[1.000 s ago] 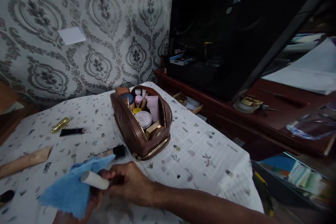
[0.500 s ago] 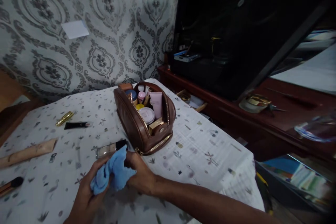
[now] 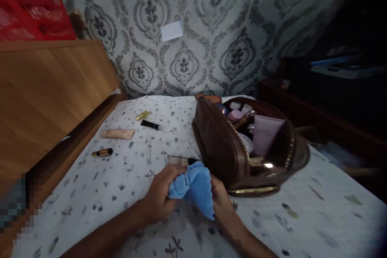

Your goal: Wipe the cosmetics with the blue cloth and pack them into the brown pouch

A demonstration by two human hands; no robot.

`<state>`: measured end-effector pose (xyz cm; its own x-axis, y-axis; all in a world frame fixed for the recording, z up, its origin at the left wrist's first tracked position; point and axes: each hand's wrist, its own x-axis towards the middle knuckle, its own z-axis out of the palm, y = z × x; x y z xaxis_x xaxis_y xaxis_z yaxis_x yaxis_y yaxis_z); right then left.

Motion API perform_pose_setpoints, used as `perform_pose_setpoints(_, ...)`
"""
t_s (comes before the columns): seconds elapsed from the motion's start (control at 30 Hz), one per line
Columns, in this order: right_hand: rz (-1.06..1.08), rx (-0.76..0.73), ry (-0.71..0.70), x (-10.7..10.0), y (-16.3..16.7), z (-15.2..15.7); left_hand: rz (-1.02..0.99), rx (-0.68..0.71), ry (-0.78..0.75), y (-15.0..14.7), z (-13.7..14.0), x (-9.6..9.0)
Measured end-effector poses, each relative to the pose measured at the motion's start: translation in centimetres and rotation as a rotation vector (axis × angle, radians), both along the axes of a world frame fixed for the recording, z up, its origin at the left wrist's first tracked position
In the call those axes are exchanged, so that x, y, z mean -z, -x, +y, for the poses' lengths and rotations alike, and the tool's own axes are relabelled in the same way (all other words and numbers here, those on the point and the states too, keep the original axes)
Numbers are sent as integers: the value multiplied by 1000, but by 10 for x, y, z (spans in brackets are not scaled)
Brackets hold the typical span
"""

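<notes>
A light blue cloth (image 3: 195, 187) is bunched between my two hands, above the patterned white sheet. My left hand (image 3: 161, 193) grips its left side, and my right hand (image 3: 222, 199) has its fingers closed on the right edge. If anything is wrapped inside the cloth, it is hidden. Just beyond the cloth lies a small clear bottle with a black cap (image 3: 178, 160), partly covered by it. To the right of my hands stands an unzipped brown makeup bag (image 3: 216, 141). Inside it a pink tube (image 3: 266, 133) and several jars and cosmetics show.
On the sheet at the left lie a beige tube (image 3: 117, 134), a short black-and-gold item (image 3: 102, 152), a gold tube (image 3: 143, 115) and a slim black tube (image 3: 152, 125). A wooden board (image 3: 57, 88) borders the left side; dark furniture stands at the right.
The view has swung left, bringing the wooden board and a red crate into sight. Both hands still hold the blue cloth, whose right part now hangs more spread out.
</notes>
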<state>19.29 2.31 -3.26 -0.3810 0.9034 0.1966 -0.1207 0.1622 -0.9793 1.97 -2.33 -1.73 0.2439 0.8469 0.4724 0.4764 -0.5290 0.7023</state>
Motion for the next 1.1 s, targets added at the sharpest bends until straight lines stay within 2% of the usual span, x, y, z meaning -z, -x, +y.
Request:
perform_pose_setpoints(0.13, 113, -50, 210, 3, 1, 4, 33, 1, -79, 6, 4, 8)
perform_pose_setpoints(0.2, 150, -31, 249, 6, 2, 5, 38, -12, -66, 9, 5, 10)
perform_pose_setpoints(0.37, 158, -36, 214, 10, 1, 5, 7, -46, 101, 13, 6, 9)
perform_pose_setpoints(0.67, 257, -60, 216, 3, 5, -2, -253, -99, 459, 11, 1, 3)
perform_pose_setpoints(0.83, 329, -69, 238, -8, 6, -5, -272, -152, 442, 20, -1, 10)
perform_pose_setpoints(0.97, 254, -66, 177, -17, -6, -12, -318, -180, 415, 24, -5, 22)
perform_pose_setpoints(1.1, 161, -23, 91, -27, -26, -17, -389, -179, 496, 11, -8, 15)
